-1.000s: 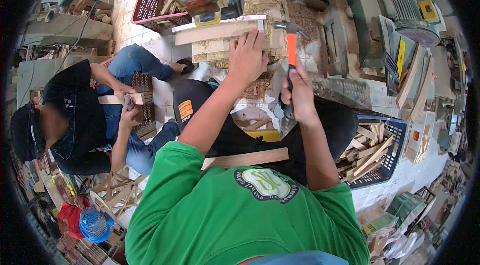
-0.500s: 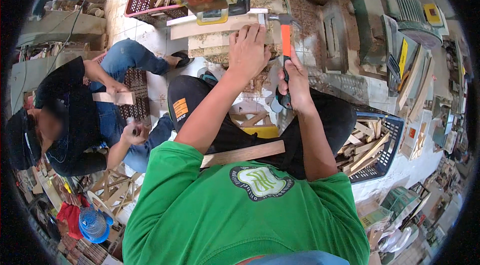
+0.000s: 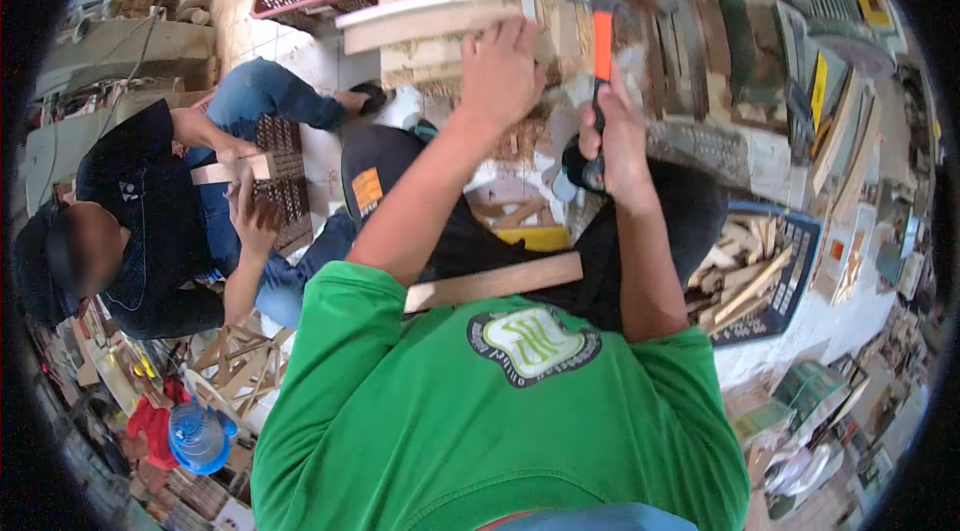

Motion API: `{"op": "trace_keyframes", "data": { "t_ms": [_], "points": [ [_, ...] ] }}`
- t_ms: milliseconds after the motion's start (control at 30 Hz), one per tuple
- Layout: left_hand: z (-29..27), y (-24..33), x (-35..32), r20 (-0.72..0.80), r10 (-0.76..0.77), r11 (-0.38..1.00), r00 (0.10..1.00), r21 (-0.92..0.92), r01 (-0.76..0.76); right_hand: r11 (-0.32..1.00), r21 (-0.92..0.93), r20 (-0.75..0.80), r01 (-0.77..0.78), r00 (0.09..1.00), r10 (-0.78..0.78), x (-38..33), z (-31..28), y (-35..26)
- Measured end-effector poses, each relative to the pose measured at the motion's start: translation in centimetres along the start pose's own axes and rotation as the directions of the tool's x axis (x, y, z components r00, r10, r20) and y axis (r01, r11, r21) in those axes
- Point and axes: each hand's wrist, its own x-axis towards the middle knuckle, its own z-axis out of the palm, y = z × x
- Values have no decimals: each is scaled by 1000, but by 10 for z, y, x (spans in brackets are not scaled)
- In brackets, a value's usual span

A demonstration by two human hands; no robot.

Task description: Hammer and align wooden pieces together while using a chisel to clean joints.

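left fingers (image 3: 498, 37) on wooden board (image 3: 415, 29) – right fingers (image 3: 590, 138) around hammer (image 3: 602, 39)

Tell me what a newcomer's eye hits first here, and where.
The bright green T-shirt, filling the lower middle. Then the orange-and-black handle of the claw hammer in the right hand, above and right of centre, with the left hand at a pale wooden board beside it. Lower right, a dark blue crate piled with wood pieces.
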Motion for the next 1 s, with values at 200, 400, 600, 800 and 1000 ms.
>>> {"op": "trace_keyframes", "data": {
  "t_ms": [200,400,600,800,1000],
  "points": [
    [-84,33,-88,399,114,965,910,-262,-6,989,-19,-8,144,989,-145,-32,-36,-18],
    [-146,58,-211,633,205,918,746,-390,78,995,-14,-9,103,995,-103,-53,-61,-10],
    [-159,55,-214,528,99,908,843,-394,140,993,95,-47,71,997,-66,-39,-68,4],
    [-150,62,-117,97,363,816,927,-513,-266,991,36,-49,126,991,-125,-30,-79,9],
    [-77,-31,-39,4,377,915,926,-158,-372,984,173,-182,30,983,2,-39,-79,6]
  ]
}}
